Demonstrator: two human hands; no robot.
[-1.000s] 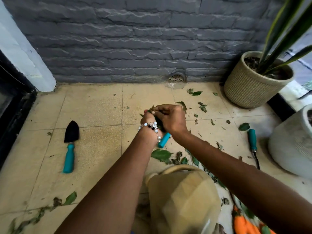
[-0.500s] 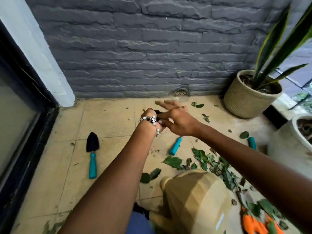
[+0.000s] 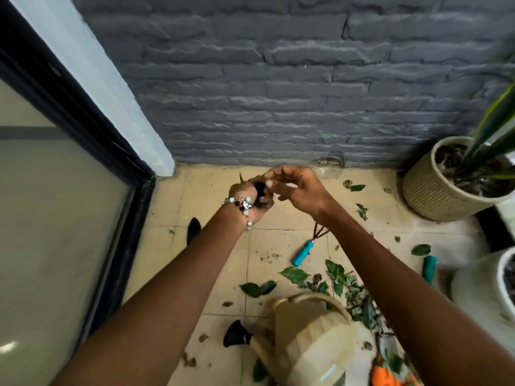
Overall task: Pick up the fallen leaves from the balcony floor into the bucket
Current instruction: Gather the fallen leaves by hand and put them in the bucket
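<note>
- Rough grey brick wall (image 3: 278, 79) backs beige speckled floor tiles (image 3: 211, 190).
- Left hand (image 3: 252, 197), beaded bracelet (image 3: 243, 205) at the wrist, curls round a small dark clump; right hand (image 3: 296, 190) hovers beside it, fingers loosely bent.
- Green leaves (image 3: 345, 285) lie scattered near a faceted tan bucket (image 3: 309, 341), a teal-handled rake (image 3: 302, 253) and a ribbed pot (image 3: 434, 188).

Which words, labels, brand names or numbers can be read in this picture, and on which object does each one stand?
None can be read.
The beige watering can carries a small pale label low on its side; it is too small and blurred to read.
The woven plant pot, the teal tool handle and the grey brick wall show no writing.
</note>
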